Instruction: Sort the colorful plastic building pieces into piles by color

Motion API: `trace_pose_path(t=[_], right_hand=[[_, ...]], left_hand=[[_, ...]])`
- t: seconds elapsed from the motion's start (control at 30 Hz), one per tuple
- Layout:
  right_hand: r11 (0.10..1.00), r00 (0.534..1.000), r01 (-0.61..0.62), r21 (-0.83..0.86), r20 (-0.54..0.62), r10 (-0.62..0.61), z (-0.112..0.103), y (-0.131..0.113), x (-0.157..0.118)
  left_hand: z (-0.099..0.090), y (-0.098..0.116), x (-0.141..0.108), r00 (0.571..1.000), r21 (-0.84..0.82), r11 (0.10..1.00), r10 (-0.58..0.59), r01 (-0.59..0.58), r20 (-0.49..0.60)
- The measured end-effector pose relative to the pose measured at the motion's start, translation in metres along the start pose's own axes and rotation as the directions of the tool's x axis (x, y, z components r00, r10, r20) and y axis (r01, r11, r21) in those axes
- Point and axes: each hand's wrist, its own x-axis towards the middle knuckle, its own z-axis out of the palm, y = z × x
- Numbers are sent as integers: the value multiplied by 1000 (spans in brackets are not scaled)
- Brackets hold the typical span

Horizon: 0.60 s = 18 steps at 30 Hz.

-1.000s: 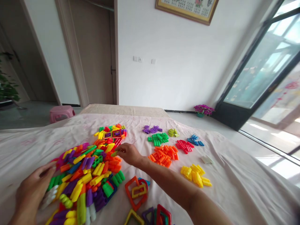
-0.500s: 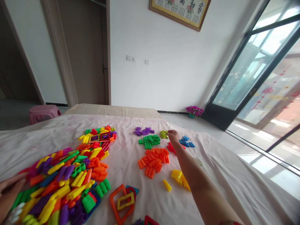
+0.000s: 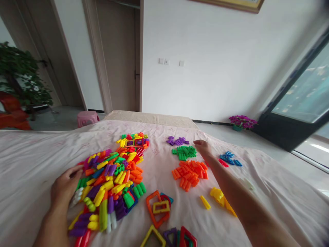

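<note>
A large mixed pile of plastic pieces (image 3: 108,185) lies on the left of the pale cloth. My left hand (image 3: 67,180) is at the pile's left edge, fingers curled together; what they hold, if anything, is hidden. My right hand (image 3: 203,147) is stretched out just right of the green pieces (image 3: 184,152), its fingers pressed together and their contents too small to make out. Behind the green group lie purple pieces (image 3: 177,140). Orange pieces (image 3: 190,174) are in front of it. Red pieces (image 3: 223,162) show beside my right forearm, with blue pieces (image 3: 230,159) farther right.
Yellow pieces (image 3: 217,195) lie partly behind my right forearm. Frame-shaped pieces (image 3: 158,207) are at the front centre. A pink stool (image 3: 87,117) and potted purple flowers (image 3: 242,122) stand beyond the cloth-covered surface (image 3: 159,192).
The view has swung left, bringing a plant and a red chair into sight. More of my left hand now shows. My right hand has moved left, toward the green pieces, and covers the yellow-green group.
</note>
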Motion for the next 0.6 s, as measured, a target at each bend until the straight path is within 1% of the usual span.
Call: trace_pose_path(t=[0.03, 0.07, 0.1, 0.13, 0.2, 0.23, 0.27, 0.3, 0.33, 0.4, 0.5, 0.6], right_hand=[[995, 994, 88, 41, 60, -90, 11, -18, -12], [977, 971, 189, 97, 127, -200, 23, -38, -26], [944, 928, 291, 156, 194, -318, 35, -58, -44], [896, 861, 386, 219, 264, -435, 48, -78, -63], [805, 725, 503, 315, 353, -591, 71, -115, -102], [775, 664, 524, 352, 401, -631, 81, -132, -120], [759, 630, 537, 369, 422, -652, 91, -146, -136], [743, 606, 559, 368, 430, -669, 100, -159, -149], [733, 593, 579, 357, 432, -679, 109, -170, -159], [713, 584, 624, 319, 416, -698, 123, -188, -172], [688, 561, 671, 277, 417, -715, 141, -204, -178], [704, 557, 670, 236, 466, -687, 151, -209, -176]], left_hand=[[-1, 2, -3, 1000, -19, 1000, -7, 7, 8], [-2, 4, -4, 1000, -27, 1000, -8, 8, 9], [-3, 4, -5, 1000, -30, 999, -12, 13, 11], [-3, 5, -6, 1000, -37, 999, -12, 13, 13], [-3, 5, -7, 1000, -56, 998, -2, 2, 4], [-4, 5, -7, 1000, -66, 998, 7, -7, 1], [-4, 5, -7, 1000, -73, 997, 15, -14, 2], [-5, 6, -7, 1000, -77, 997, 18, -17, 6], [-6, 7, -7, 1000, -80, 997, 20, -19, 11], [-7, 8, -8, 1000, -92, 996, 22, -20, 18], [-7, 9, -9, 999, -108, 994, 32, -30, 20], [-6, 7, -9, 999, -120, 992, 45, -43, 14]])
